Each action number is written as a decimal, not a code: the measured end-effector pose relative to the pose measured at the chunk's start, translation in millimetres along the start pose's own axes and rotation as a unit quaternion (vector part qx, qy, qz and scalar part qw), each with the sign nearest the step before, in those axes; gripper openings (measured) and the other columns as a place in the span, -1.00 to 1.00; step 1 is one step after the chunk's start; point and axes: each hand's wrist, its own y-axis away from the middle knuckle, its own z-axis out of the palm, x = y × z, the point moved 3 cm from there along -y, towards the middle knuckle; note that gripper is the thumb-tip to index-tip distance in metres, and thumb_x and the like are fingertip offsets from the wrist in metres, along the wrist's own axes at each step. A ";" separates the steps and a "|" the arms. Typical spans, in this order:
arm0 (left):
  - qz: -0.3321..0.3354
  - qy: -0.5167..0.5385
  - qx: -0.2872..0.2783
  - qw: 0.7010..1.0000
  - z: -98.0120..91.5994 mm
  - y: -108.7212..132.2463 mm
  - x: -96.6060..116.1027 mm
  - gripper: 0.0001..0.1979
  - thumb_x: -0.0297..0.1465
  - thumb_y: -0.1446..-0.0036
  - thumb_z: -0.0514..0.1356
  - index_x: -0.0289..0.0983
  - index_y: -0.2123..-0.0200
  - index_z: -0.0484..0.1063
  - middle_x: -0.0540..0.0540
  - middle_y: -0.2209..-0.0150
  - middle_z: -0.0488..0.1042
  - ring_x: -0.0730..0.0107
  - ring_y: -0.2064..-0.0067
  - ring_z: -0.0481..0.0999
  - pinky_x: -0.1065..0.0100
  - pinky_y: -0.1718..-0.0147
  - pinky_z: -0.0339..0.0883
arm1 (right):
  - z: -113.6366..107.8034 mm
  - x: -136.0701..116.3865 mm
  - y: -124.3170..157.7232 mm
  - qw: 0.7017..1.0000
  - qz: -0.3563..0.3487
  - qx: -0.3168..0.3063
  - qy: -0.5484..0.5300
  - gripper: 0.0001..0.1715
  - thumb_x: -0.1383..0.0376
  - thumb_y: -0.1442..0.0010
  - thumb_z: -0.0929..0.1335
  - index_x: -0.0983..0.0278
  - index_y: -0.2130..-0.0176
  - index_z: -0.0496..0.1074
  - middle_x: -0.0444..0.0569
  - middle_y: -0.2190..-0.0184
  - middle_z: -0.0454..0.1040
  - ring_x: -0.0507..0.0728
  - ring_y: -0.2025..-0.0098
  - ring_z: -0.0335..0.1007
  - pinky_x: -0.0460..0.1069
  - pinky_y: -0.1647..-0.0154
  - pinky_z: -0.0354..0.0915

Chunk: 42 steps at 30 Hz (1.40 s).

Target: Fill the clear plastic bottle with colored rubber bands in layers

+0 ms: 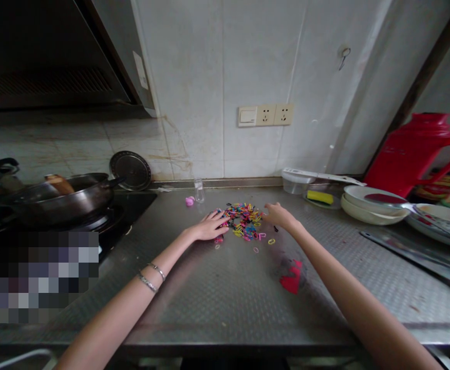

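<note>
Many small colourful bands (244,218) lie in a loose pile on the metal counter (209,288). At the pile's left edge, my left hand (209,226) rests flat with its fingers spread over some bands. My right hand (279,215) is at the right edge of the pile, fingers bent and apart, with nothing visible in it. A few single bands lie nearer the front. Behind my left hand stand a small clear bottle (199,191) and a pink cap (190,201).
A pan (71,200) sits on the stove at left. A red shape (291,277) lies near my right forearm. Along the right are a plastic tub (296,183), a yellow sponge (320,197), bowls (371,210), a knife (410,254) and a red thermos (406,154).
</note>
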 end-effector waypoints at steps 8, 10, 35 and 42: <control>0.057 -0.014 0.114 0.992 1.6 7.0 11.7 -0.60 -0.37 -0.17 -0.05 -0.12 -0.10 0.17 -0.08 -0.20 0.07 0.22 -0.19 0.05 0.15 -0.11 -0.02 | 15.1 -15.1 -9.3 0.999 -0.042 0.002 -0.017 -0.68 0.37 -0.05 0.22 0.33 0.21 0.45 0.09 0.30 0.49 0.13 0.20 0.38 -0.11 0.23 0.18; 0.060 -0.012 0.157 0.986 -0.8 6.2 9.2 -0.62 -0.48 -0.13 -0.03 -0.21 -0.03 0.28 -0.13 -0.10 0.24 0.28 -0.09 0.19 0.22 -0.06 0.07 | 16.1 -28.2 -13.8 0.997 -0.067 0.020 -0.026 -0.67 0.34 -0.09 0.20 0.33 0.17 0.42 0.09 0.29 0.48 0.13 0.19 0.37 -0.12 0.22 0.18; -0.002 -0.054 0.102 0.993 1.6 19.7 -1.5 -0.40 -0.07 -0.08 -0.02 -0.26 -0.13 0.12 -0.23 -0.21 0.02 0.14 -0.24 -0.06 0.10 -0.16 -0.15 | 3.9 -48.5 3.0 0.975 -0.156 0.079 -0.135 -0.68 0.37 0.03 0.26 0.28 0.25 0.49 -0.01 0.26 0.49 0.10 0.21 0.37 -0.08 0.16 0.21; 0.070 -0.054 0.127 0.988 -3.2 19.0 0.3 -0.63 -0.40 -0.14 -0.05 -0.27 -0.01 0.31 -0.15 -0.11 0.24 0.31 -0.17 0.13 0.20 -0.15 -0.06 | 12.1 -23.9 12.3 0.967 -0.123 0.075 -0.208 -0.69 0.46 0.07 0.25 0.30 0.32 0.50 -0.07 0.39 0.50 0.04 0.37 0.37 -0.11 0.30 0.24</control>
